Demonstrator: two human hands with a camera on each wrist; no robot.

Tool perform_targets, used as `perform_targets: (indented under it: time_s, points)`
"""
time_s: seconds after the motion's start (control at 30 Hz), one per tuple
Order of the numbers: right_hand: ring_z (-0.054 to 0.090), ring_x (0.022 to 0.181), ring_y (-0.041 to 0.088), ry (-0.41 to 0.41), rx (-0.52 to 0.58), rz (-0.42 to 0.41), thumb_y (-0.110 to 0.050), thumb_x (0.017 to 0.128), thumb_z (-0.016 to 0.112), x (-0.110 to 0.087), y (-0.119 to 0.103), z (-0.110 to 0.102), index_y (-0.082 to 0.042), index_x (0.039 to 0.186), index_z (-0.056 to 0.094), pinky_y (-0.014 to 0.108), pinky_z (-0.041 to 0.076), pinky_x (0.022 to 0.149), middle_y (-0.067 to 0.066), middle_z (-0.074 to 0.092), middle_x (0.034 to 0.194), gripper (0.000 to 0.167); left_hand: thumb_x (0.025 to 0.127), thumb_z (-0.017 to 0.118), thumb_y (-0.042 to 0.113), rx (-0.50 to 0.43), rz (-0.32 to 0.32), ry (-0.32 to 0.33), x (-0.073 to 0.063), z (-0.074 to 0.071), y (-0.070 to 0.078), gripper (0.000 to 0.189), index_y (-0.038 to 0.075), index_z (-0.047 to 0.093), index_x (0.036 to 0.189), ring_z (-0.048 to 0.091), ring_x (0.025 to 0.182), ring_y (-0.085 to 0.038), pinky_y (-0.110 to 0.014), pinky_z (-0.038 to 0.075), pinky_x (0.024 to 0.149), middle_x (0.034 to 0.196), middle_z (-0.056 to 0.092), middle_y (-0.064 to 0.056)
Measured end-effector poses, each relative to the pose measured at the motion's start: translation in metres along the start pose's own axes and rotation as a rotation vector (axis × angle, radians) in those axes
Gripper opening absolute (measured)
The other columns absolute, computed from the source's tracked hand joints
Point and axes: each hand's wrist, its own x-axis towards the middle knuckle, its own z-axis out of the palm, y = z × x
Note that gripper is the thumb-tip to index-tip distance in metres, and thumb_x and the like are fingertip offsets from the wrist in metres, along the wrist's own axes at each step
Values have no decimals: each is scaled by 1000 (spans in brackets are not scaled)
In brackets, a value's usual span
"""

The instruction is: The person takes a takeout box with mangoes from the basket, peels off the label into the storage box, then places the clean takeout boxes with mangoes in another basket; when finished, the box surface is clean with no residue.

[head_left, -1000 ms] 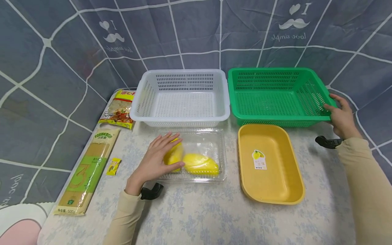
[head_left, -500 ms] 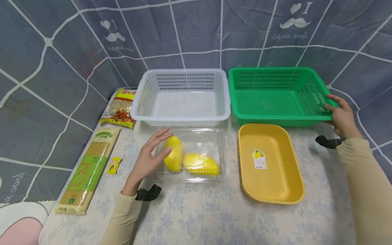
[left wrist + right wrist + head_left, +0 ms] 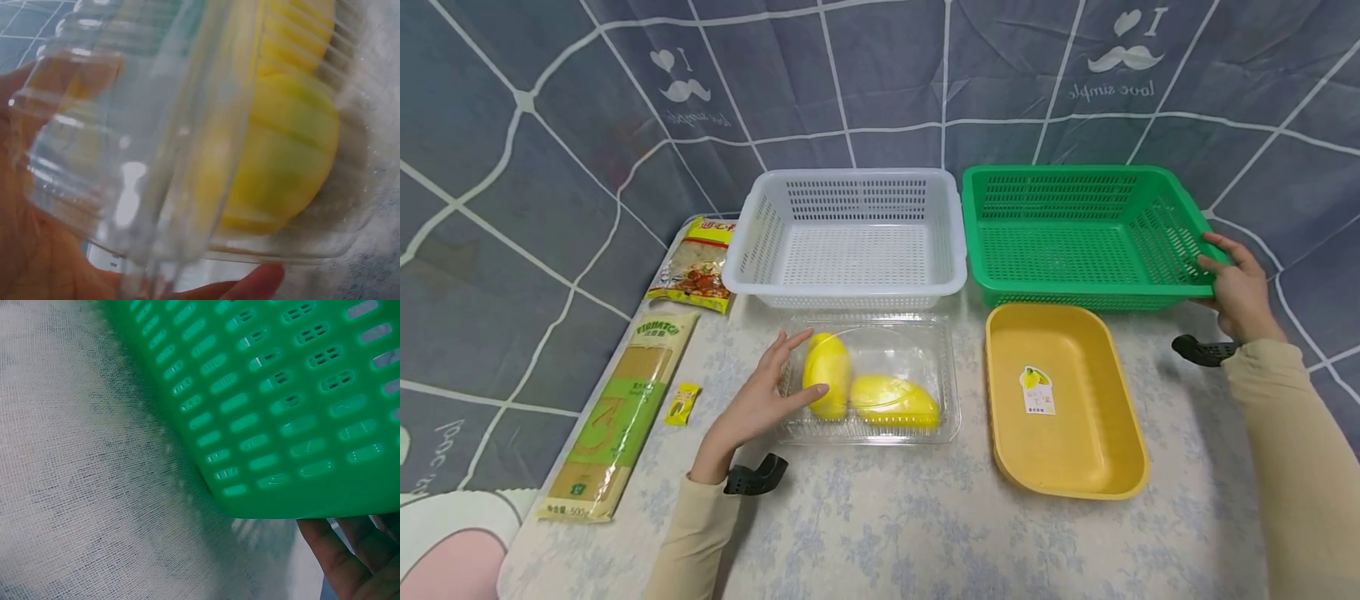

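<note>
My left hand [image 3: 752, 408] is at the left end of a clear plastic clamshell box [image 3: 895, 346], fingers spread, thumb reaching over its left part. Two yellow mangoes [image 3: 893, 402] lie in the box, one lengthwise at the left, one crosswise. Close up in the left wrist view, the ribbed clear plastic box [image 3: 128, 194] stands between the fingers [image 3: 259, 284] and a mango [image 3: 281, 156]. At the far right, my right hand [image 3: 1243, 287] grips the right rim of the green slotted basket [image 3: 1052, 254]; its fingers [image 3: 334, 556] show below the basket's edge.
Left of the green basket stands a white slotted basket [image 3: 850, 254]. A yellow tray [image 3: 1075, 417] with a mango label [image 3: 1037, 392] is in front. On the left lie a food packet [image 3: 696, 262], a spaghetti pack [image 3: 621, 417] and a small yellow sachet [image 3: 682, 404]. A grey curtain [image 3: 895, 83] hangs behind.
My left hand has drawn back leftward from over the left mango to the box's left end, uncovering that mango. My right hand stays at the green basket's rim.
</note>
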Motion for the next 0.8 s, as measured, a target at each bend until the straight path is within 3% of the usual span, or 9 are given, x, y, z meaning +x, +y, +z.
perform_targets:
  time_s: [0.07,0.13,0.3,0.37,0.47,0.6,0.8]
  points:
    - [63,65,6,5,9,-4,-15,94,59,-2,0,0,-24,132,54,24,52,49,-3,52,104,40,85,70,40,17,-5,-19,0,-2,0,78,26,28,149,21,137,-38,-67,26,98,155,17,-13]
    - [63,64,6,8,15,-9,-14,93,59,-2,0,0,-24,132,54,24,52,49,-3,52,103,40,85,70,42,20,-23,-39,1,-5,0,78,31,28,149,50,110,-35,-59,39,89,152,26,-11]
    - [62,63,6,16,16,-16,-14,93,60,-2,1,0,-24,130,56,24,52,48,-3,52,103,38,83,72,42,-43,-70,-76,2,-11,-2,74,38,32,145,58,69,-21,-40,47,58,148,34,-12]
    - [62,63,6,15,-1,-18,-15,94,58,-2,1,-1,-25,130,56,23,52,48,-3,50,105,38,83,74,38,-106,-77,-89,3,-13,-3,72,37,36,144,65,78,-26,-41,50,54,147,34,-14]
    - [62,63,6,9,-12,-13,-16,95,57,-2,1,-2,-26,132,54,24,52,48,-2,49,106,39,83,75,31,-202,-88,-108,3,-15,-3,69,34,40,142,65,70,-33,-47,51,49,147,33,-16]
    - [63,62,7,14,-9,-5,-15,95,57,-3,0,-1,-25,132,54,25,53,47,-2,50,105,38,82,76,29,-247,-91,-129,2,-19,0,67,31,44,141,61,62,-36,-49,51,48,145,34,-20]
    - [63,62,8,13,-6,-9,-15,95,56,-3,-1,-1,-25,133,54,26,53,48,-1,49,106,39,83,75,23,-296,-53,-194,6,-31,12,63,27,46,140,63,64,-41,-52,50,47,140,39,-21]
